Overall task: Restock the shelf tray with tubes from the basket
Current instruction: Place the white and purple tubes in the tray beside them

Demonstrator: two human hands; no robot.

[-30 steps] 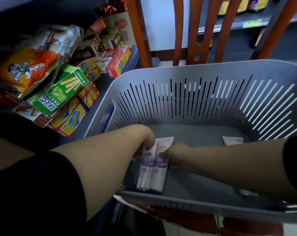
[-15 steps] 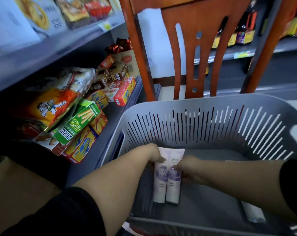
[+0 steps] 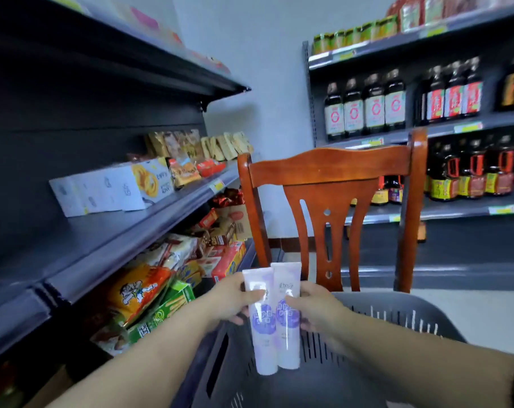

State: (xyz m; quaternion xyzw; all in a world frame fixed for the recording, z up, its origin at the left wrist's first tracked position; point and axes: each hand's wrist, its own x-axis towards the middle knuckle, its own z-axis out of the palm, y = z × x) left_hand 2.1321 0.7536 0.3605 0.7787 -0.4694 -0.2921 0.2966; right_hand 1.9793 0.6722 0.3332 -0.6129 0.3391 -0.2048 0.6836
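Note:
Two white tubes with purple labels are held upright side by side above the grey slotted basket (image 3: 402,316). My left hand (image 3: 232,298) grips the left tube (image 3: 263,325), thumb across its front. My right hand (image 3: 311,304) grips the right tube (image 3: 288,322) the same way. Both tubes have their crimped ends up and their caps pointing down into the basket. No shelf tray is in view.
The basket rests on a wooden chair (image 3: 332,201). A dark shelf unit on the left carries a white biscuit box (image 3: 114,187) on its middle shelf (image 3: 102,240) and snack packs (image 3: 141,287) below. Sauce bottles (image 3: 364,108) line the shelves at the back right.
Both hands have lifted the two tubes from the basket floor up above its rim. The view has swung upward from the basket to the shelves.

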